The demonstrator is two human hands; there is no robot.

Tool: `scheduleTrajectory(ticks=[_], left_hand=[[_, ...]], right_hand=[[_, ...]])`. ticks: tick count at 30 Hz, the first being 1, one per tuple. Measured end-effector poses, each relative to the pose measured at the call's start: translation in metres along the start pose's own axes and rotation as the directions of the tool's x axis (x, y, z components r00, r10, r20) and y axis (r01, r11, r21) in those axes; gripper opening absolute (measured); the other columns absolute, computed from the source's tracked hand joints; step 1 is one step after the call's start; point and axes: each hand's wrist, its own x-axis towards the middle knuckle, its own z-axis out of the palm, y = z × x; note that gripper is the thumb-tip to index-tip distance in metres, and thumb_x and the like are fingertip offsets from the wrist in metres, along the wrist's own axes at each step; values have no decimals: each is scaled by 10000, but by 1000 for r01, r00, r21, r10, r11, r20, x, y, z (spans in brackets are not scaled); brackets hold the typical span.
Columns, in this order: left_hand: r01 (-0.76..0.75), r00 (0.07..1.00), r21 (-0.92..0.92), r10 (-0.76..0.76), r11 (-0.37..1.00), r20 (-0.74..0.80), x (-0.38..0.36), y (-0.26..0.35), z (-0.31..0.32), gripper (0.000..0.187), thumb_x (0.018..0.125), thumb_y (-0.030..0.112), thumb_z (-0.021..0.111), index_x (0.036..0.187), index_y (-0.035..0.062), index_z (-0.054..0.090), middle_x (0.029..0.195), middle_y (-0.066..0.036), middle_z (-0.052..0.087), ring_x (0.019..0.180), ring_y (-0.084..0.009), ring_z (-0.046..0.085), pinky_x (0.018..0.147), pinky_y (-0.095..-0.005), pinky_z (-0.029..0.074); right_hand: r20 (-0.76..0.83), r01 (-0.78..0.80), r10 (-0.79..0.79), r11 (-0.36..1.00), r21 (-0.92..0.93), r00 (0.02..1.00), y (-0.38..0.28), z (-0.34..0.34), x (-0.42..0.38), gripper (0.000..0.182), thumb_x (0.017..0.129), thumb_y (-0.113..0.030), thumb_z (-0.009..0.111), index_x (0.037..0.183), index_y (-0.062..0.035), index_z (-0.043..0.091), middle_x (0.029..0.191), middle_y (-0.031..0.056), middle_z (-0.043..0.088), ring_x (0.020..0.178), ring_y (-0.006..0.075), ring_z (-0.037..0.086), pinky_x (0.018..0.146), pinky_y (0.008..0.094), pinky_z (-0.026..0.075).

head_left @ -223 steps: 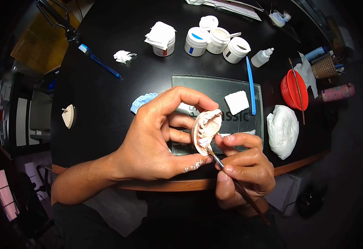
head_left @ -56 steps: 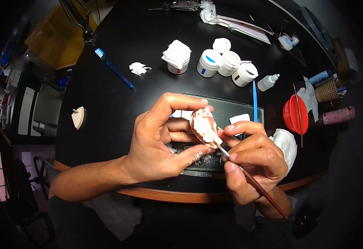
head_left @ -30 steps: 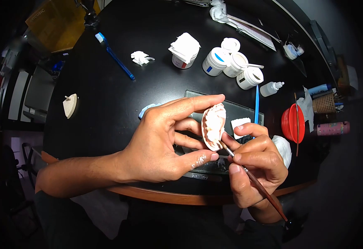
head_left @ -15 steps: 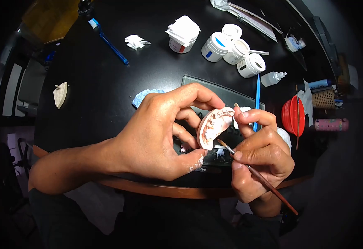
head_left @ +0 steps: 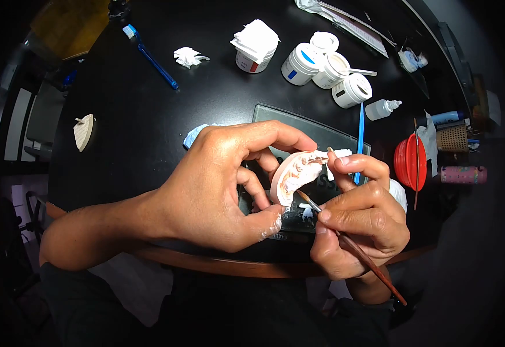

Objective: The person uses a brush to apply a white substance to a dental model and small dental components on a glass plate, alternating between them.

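My left hand (head_left: 223,185) grips a pale pink dental cast (head_left: 290,176) of a tooth arch between thumb and fingers, with white smears on the thumb. A slim brush (head_left: 353,246) with a reddish-brown handle is pinched in my right hand (head_left: 368,220). Its bristle tip is right at the lower inner edge of the cast. The right index finger reaches up near the cast's far end, where a small light tip pokes out beside it. Below both hands lies a glass slab (head_left: 333,136) with white bits on it, partly hidden by the hands.
Behind the slab stand several white jars (head_left: 300,63), a tissue-topped jar (head_left: 255,49) and a small dropper bottle (head_left: 382,109). A blue spatula (head_left: 360,133) rests on the slab. To the right is a red bowl (head_left: 405,165); to the left, a blue toothbrush (head_left: 154,63) and a beige cast piece (head_left: 83,133).
The brush tip has moved up and left, from just off the cast to its inner edge. The cast has shifted slightly left and tilted in my left hand.
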Motion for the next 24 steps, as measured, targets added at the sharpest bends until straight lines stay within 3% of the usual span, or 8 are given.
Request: scheduleTrajectory(ticks=[24], left_hand=[[33,999,6,-33,999,9,-1,0,-1,599,787,-80,753,1349,-140,553,1379,-208,571,1091,-141,681,720,-184,615]], right_hand=[[8,-8,9,1000,-2,1000,1,1,-1,203,695,48,774,889,-9,791,801,80,708,1164,356,652,1036,463,563]])
